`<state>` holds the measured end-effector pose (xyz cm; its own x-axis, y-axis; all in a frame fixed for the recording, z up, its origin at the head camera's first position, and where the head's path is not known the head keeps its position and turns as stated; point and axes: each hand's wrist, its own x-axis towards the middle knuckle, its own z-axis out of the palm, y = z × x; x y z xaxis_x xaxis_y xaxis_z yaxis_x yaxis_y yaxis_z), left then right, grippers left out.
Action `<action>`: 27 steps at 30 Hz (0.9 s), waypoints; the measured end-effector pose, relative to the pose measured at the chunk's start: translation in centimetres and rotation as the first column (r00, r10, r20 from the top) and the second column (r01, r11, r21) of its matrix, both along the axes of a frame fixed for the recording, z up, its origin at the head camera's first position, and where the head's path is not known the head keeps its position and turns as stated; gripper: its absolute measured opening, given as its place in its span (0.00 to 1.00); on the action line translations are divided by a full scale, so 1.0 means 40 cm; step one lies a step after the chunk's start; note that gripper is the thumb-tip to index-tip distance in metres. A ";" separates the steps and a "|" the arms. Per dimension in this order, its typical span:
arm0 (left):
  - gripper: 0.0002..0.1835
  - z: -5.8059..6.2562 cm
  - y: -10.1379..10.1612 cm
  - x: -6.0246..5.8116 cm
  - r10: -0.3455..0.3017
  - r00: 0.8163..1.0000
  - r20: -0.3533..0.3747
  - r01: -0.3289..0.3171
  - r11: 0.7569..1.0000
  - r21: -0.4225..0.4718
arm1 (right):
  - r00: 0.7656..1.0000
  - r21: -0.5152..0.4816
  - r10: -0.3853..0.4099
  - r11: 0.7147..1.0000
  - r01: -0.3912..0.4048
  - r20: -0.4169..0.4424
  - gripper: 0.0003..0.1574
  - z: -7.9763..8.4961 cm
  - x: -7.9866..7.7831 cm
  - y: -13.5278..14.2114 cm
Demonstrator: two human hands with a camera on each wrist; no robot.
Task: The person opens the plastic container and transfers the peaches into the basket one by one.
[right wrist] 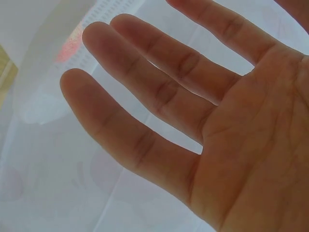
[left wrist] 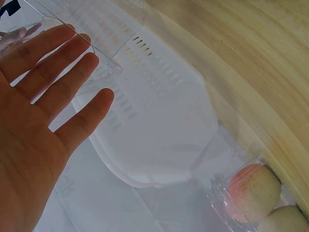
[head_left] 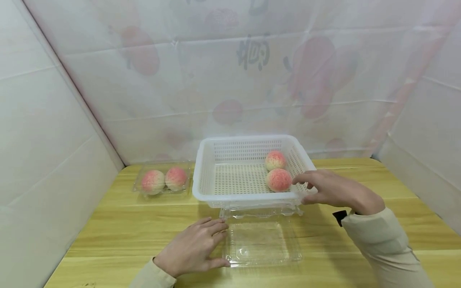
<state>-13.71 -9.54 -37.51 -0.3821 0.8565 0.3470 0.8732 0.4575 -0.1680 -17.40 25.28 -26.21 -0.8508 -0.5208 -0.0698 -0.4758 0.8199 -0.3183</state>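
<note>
An open clear plastic clamshell box (head_left: pixel 257 242) lies on the table in front of a white basket (head_left: pixel 201 176). At the box's left side is my left hand (head_left: pixel 196 246), its fingers extended and near or touching the edge. Inside the basket, at its right end, two pink-and-cream peaches sit one behind the other: a front peach (head_left: pixel 279 180) and a back peach (head_left: pixel 275 161). Over the basket's front right corner hovers my right hand (head_left: pixel 331 191), fingertips close to the front peach. The right wrist view shows those fingers (right wrist: pixel 145 96) loosely extended, holding nothing.
Left of the basket stands a clear box (head_left: pixel 189 186) with two peaches (head_left: pixel 153 182) in it. The wooden table (head_left: pixel 119 228) meets hanging printed white cloth (head_left: pixel 198 88) at the back and sides. A small black piece (head_left: pixel 339 217) shows by the right sleeve.
</note>
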 end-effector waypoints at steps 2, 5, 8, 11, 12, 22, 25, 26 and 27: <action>0.32 0.000 0.000 0.000 -0.002 1.000 0.000 0.002 1.000 0.000 | 1.000 -0.001 -0.001 1.000 0.001 0.007 0.27 -0.003 0.004 0.001; 0.32 0.000 0.001 0.000 -0.002 1.000 -0.002 0.002 1.000 -0.003 | 1.000 -0.007 0.002 1.000 -0.002 0.011 0.27 -0.006 0.009 0.003; 0.32 -0.001 0.001 -0.001 -0.001 1.000 0.001 0.001 1.000 -0.006 | 1.000 -0.012 0.023 1.000 -0.023 -0.012 0.26 -0.009 0.017 0.006; 0.32 -0.001 0.002 -0.001 -0.001 1.000 0.007 0.001 1.000 -0.009 | 0.998 -0.013 0.051 0.999 -0.052 -0.044 0.24 -0.012 0.025 0.008; 0.32 0.000 0.002 -0.001 -0.001 1.000 0.010 0.001 1.000 -0.011 | 0.997 -0.011 0.058 0.998 -0.059 -0.053 0.23 -0.013 0.029 0.009; 0.32 0.004 0.005 -0.005 0.004 1.000 0.010 -0.004 1.000 -0.024 | 0.985 -0.021 0.134 0.990 -0.137 -0.104 0.14 -0.040 0.047 0.018; 0.32 0.005 0.004 -0.005 0.005 1.000 0.006 -0.005 1.000 -0.023 | 0.983 -0.030 0.159 0.986 -0.162 -0.088 0.13 -0.054 0.049 0.019; 0.32 0.005 0.004 -0.005 0.007 1.000 0.002 -0.007 1.000 -0.024 | 0.983 -0.033 0.169 0.985 -0.171 -0.074 0.11 -0.059 0.050 0.020; 0.32 0.006 0.003 -0.005 0.008 1.000 0.000 -0.008 1.000 -0.024 | 0.982 -0.035 0.179 0.983 -0.182 -0.064 0.10 -0.066 0.049 0.020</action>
